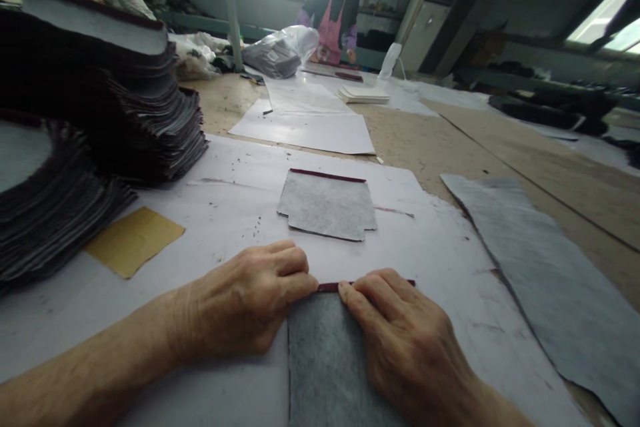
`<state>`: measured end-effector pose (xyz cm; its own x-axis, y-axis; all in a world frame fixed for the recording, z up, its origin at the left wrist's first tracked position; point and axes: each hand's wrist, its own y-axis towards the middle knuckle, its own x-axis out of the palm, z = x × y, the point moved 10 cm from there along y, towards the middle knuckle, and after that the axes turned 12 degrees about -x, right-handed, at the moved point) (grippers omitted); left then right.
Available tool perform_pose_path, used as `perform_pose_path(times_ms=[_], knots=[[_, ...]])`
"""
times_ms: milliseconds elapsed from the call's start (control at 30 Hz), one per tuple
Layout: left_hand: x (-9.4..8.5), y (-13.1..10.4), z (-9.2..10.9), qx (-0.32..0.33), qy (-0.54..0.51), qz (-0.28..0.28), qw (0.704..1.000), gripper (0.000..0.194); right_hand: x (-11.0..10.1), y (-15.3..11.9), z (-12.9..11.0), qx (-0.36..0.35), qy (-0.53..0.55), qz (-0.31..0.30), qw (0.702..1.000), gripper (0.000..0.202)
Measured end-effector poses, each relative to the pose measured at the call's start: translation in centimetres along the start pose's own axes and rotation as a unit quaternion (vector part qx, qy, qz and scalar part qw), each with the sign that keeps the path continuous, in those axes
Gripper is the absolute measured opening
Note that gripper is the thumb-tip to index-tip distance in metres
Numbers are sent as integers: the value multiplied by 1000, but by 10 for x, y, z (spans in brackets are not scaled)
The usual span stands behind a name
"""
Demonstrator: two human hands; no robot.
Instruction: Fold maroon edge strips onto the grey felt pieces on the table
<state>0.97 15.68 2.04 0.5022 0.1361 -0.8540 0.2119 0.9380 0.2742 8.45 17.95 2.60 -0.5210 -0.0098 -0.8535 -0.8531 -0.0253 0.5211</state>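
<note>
A grey fabric piece (pixel 325 360) with a dark red folded edge (pixel 329 287) lies in front of me on white paper. My left hand (pixel 255 293) is closed, with thumb and fingertips at the left end of that folded edge. On the same edge, a little further right, my right hand (pixel 405 327) presses with its thumb and curled fingers and covers part of it. Just beyond the hands lies a smaller grey fabric panel (pixel 327 203), notched at its near corners, with a dark red strip along its far side.
Tall stacks of dark fabric pieces (pixel 170 113) stand at the left, beside a yellow card (pixel 136 240). A long grey fabric sheet (pixel 545 267) lies at the right. Further off are white sheets (pixel 320 127), a plastic bag (pixel 280 50) and a person in a pink apron (pixel 330 33).
</note>
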Motion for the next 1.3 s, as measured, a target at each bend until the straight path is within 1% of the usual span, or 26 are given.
perform_pose_path(times_ms=[167, 300, 367, 567, 633, 733, 800, 833, 867, 933, 1000, 1067, 1133, 1167, 1233, 1300], knots=[[1, 0, 0, -4, 3, -27, 1000, 24, -1, 0, 0, -1, -6, 0, 1000, 30], [5, 1, 4, -1, 27, -45, 999, 25, -5, -2, -2, -14, -19, 2, 1000, 37], [5, 2, 7, 5, 37, -42, 998, 25, -3, -2, -3, -16, -19, -9, 1000, 39], [8, 0, 13, 36, 74, -28, 996, 23, 2, 1, -7, -39, -25, -37, 998, 35], [5, 0, 13, 45, 88, -15, 995, 26, 1, 0, -9, -37, -49, -38, 997, 37], [-13, 0, 10, 31, 68, 43, 996, 36, -4, -5, -9, -6, -133, -48, 990, 36], [-24, 0, 9, 13, 37, 82, 996, 37, -5, -10, -4, 49, -202, -84, 974, 32], [-25, 1, 10, 4, 25, 84, 996, 33, -4, -13, 0, 81, -231, -108, 963, 29], [-21, 2, 13, -3, 17, 72, 997, 27, -4, -17, 3, 112, -254, -128, 952, 26], [-5, 4, 19, -19, 11, 13, 1000, 16, -4, -21, 9, 151, -272, -149, 939, 22], [12, 6, 23, -39, 8, -39, 998, 13, -6, -20, 9, 145, -261, -132, 945, 21], [21, 8, 24, -54, 4, -60, 997, 15, -11, -18, 11, 123, -225, -92, 962, 20], [24, 9, 24, -60, 1, -64, 996, 16, -16, -16, 15, 105, -167, -55, 979, 20], [24, 9, 24, -62, 0, -66, 996, 16, -17, -15, 19, 98, -131, -46, 986, 20], [24, 9, 24, -62, 3, -68, 996, 17, -15, -13, 25, 82, -51, -46, 994, 21], [24, 9, 24, -61, 8, -69, 996, 17, -8, -10, 29, 65, 28, -68, 995, 23]])
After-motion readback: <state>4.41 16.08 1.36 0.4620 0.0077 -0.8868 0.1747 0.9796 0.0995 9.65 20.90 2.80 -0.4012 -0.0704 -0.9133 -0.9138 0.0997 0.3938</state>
